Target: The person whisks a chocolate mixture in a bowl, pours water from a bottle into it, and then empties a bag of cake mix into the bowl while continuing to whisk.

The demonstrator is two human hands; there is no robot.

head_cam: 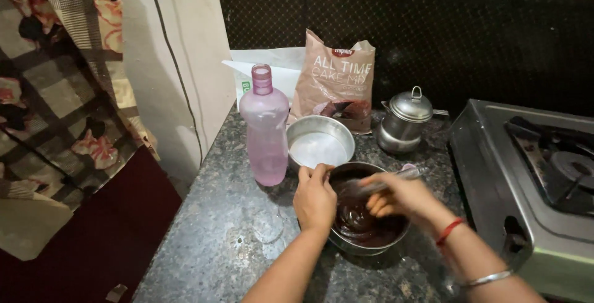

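Everything here I place against the steel bowl (366,241) of dark chocolate batter (362,219) in front of me on the speckled stone counter (216,235). To the right of the bowl, well apart, stands the gas stove (532,179), the biggest thing here. Behind the bowl and a little left leans a brown bag of cake mix (337,80) against the dark wall, with a white packet (272,71) beside it. Just left of the bowl rises a pink plastic bottle (265,126), cap on, upright. Directly behind the bowl, almost touching its rim, sits a round empty cake tin (320,142). Behind and to the right stands a small lidded steel pot (405,120).

My left hand (314,199) sits on the bowl's near-left rim, fingers curled over the edge and closed on it. My right hand (402,196) is over the bowl's right side, fingers wrapped tight round the handle of a spoon (387,181), which blurs across the batter; its tip I cannot make out. A red thread (448,231) and a thin silver bangle (489,277) circle that wrist.
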